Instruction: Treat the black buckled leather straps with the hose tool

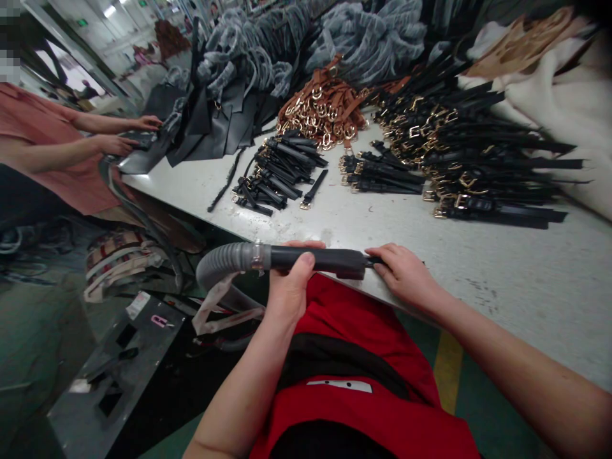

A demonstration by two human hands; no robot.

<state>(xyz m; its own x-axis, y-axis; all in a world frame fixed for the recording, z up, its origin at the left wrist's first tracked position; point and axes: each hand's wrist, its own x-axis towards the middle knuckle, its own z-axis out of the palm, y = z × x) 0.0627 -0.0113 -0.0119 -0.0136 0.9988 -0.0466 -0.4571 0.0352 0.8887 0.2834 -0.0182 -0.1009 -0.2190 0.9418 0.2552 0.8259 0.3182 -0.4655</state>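
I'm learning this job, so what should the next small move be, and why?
Perhaps the right hand should gently ease the strip along the tool: it pinches the strip at the tool's end, while the left hand grips the tool.

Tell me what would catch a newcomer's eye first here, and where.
The black tool handle with its grey ribbed hose stands out first, at the near edge of the table, gripped by the left hand while the right hand pinches a small dark piece at its tip. Next comes the heap of brown straps with gold-coloured buckles farther back, with black straps piled to its right.
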